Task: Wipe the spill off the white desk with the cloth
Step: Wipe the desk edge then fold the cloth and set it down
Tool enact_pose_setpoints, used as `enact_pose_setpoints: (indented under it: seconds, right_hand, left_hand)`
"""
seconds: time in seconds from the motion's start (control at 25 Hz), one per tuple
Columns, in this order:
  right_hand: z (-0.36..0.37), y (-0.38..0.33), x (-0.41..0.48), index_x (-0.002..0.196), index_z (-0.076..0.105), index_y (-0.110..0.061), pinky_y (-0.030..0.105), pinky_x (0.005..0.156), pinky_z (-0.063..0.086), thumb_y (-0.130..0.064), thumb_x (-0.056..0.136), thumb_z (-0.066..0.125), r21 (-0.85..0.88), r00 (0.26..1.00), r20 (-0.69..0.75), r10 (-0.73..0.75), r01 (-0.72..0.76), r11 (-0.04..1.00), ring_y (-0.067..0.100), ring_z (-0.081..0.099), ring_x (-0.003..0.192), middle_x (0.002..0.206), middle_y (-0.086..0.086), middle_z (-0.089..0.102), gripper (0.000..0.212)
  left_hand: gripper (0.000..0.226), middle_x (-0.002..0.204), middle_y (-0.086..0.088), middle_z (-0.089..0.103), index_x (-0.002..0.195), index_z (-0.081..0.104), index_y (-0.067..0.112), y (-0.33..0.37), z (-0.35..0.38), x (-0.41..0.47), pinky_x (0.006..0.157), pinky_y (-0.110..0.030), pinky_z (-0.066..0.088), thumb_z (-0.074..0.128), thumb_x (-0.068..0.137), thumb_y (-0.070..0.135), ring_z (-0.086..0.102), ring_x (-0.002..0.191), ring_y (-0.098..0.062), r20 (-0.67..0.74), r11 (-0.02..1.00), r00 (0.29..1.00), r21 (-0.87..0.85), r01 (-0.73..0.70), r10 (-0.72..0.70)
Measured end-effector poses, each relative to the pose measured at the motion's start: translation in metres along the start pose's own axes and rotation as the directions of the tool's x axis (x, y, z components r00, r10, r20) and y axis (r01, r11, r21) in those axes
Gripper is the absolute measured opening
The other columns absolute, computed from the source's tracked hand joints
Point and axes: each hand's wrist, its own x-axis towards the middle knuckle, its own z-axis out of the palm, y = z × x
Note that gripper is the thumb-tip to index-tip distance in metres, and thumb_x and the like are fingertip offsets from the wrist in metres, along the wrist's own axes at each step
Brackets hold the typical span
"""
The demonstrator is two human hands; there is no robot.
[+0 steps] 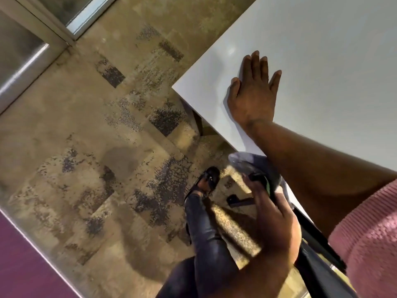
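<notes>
The white desk (322,50) fills the upper right, its corner pointing left. My right hand (253,93) lies flat, palm down, on the desk near that corner, fingers spread and holding nothing. A faint shiny patch (231,50) shows on the desk just beyond the fingertips. My left hand (272,214) is below the desk's front edge, off the surface, closed on a crumpled grey-blue cloth (247,163) together with a thin dark object whose edge shows green. My right forearm crosses over the cloth and hides part of it.
Patterned beige and dark carpet (96,147) covers the floor to the left. My leg in dark trousers and a black sandal (209,179) stand beside the desk. A black chair foot (233,200) sits under the desk edge. A metal-framed glass door (71,22) is at top left.
</notes>
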Motion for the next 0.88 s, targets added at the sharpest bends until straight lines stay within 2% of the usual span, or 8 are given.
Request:
enact_pose_setpoints:
  seconds: [0.08,0.16,0.24,0.36,0.56,0.68,0.76,0.88]
  right_hand:
    - [-0.001,0.001,0.0,0.165,0.019,-0.01,0.06,0.128,0.004,-0.039,0.107,0.023,0.001,1.0,0.001,-0.009,0.009,1.0,0.03,0.009,0.161,0.174,0.012,0.013,0.065]
    - [-0.003,0.0,0.0,0.165,0.02,-0.009,0.061,0.128,0.004,-0.037,0.107,0.025,0.009,1.0,0.009,-0.011,0.011,1.0,0.03,0.009,0.161,0.174,0.012,0.014,0.065]
    - [-0.004,-0.001,0.001,0.164,0.021,-0.009,0.061,0.128,0.005,-0.036,0.107,0.027,0.002,1.0,0.015,0.001,-0.001,1.0,0.03,0.01,0.161,0.174,0.012,0.014,0.064]
    - [-0.003,0.0,0.0,0.164,0.02,-0.008,0.062,0.127,0.007,-0.036,0.107,0.026,-0.011,1.0,0.016,0.006,-0.005,1.0,0.031,0.01,0.161,0.174,0.012,0.014,0.064]
    - [-0.004,-0.003,-0.001,0.164,0.022,-0.008,0.062,0.127,0.008,-0.036,0.108,0.026,-0.021,1.0,0.014,0.01,-0.01,1.0,0.033,0.013,0.16,0.173,0.013,0.016,0.063]
    - [-0.002,-0.004,0.0,0.163,0.022,-0.007,0.063,0.127,0.009,-0.037,0.107,0.026,-0.025,1.0,0.019,0.014,-0.013,1.0,0.034,0.014,0.16,0.173,0.015,0.017,0.064]
    - [-0.001,-0.005,0.0,0.163,0.022,-0.006,0.063,0.126,0.009,-0.037,0.107,0.024,-0.035,1.0,0.013,0.02,-0.019,0.999,0.034,0.014,0.16,0.172,0.015,0.018,0.064]
    - [0.001,-0.005,-0.001,0.164,0.022,-0.006,0.063,0.126,0.01,-0.039,0.108,0.02,-0.063,1.0,0.007,0.021,-0.021,0.998,0.034,0.013,0.16,0.172,0.016,0.017,0.064]
  left_hand:
    - [0.066,0.168,-0.008,0.033,0.162,0.027,0.014,-0.002,-0.002,0.0,0.125,-0.024,0.025,0.03,0.107,0.049,0.031,0.155,-0.011,0.053,0.999,0.999,-0.038,0.001,0.001]
    - [0.06,0.169,-0.013,0.03,0.162,0.024,0.008,0.007,-0.013,0.034,0.127,-0.028,0.025,0.046,0.107,0.023,0.029,0.155,-0.012,0.006,0.98,1.0,-0.197,0.03,-0.029]
    - [0.062,0.17,-0.014,0.024,0.163,0.017,0.005,0.023,-0.032,0.091,0.127,-0.03,0.025,0.046,0.108,0.013,0.026,0.155,-0.013,-0.081,0.954,0.995,-0.3,0.029,-0.056]
    - [0.064,0.171,-0.016,0.019,0.163,0.015,0.004,0.043,-0.066,0.174,0.129,-0.037,0.022,0.043,0.107,0.018,0.022,0.158,-0.023,-0.215,0.951,0.977,-0.303,-0.057,-0.01]
    - [0.072,0.171,-0.011,0.024,0.164,0.017,0.018,0.065,-0.109,0.244,0.123,-0.051,0.034,0.037,0.096,0.03,0.033,0.154,-0.029,-0.215,0.96,0.976,-0.269,-0.072,0.013]
    - [0.065,0.154,-0.011,0.052,0.157,0.04,0.017,0.078,-0.142,0.278,0.112,-0.046,0.047,0.042,0.093,0.028,0.054,0.136,-0.027,-0.119,0.986,0.985,-0.091,-0.138,0.127]
    - [0.057,0.136,-0.005,0.066,0.147,0.053,0.025,0.091,-0.161,0.306,0.099,-0.039,0.053,0.043,0.092,0.032,0.063,0.118,-0.025,0.068,0.973,0.978,0.103,-0.206,0.199]
    - [0.053,0.121,-0.005,0.073,0.139,0.059,0.032,0.12,-0.164,0.339,0.091,-0.045,0.057,0.041,0.09,0.041,0.067,0.104,-0.03,0.307,0.914,0.936,0.304,-0.268,0.173]
